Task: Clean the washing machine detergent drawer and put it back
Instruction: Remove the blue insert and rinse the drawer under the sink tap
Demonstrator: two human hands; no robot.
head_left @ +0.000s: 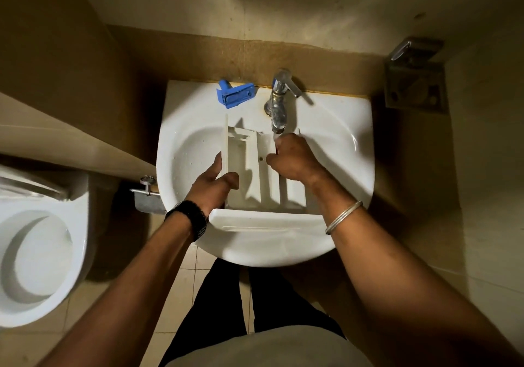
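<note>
White plastic detergent drawer (255, 173) held in the sink basin (340, 128) under the tap (279, 105), both hands on it.

Drawer lies lengthwise in the basin, front panel toward the person and resting over the near rim, compartments facing up. Left hand (211, 186) grips the left side wall, thumb curled over the inside edge, fingers down the outside. Right hand (295, 158) is inside the right-hand compartment just below the spout, fingers curled inward against the plastic (can't tell if they pinch anything or just rub). Water flow at the spout is too blurred to confirm. Blue insert piece (235, 95) sits apart on the back ledge of the sink, left of the tap. Black watch (190, 217) on left wrist, metal bangle (343, 216) on right. Toilet (37, 253) at far left.
</note>
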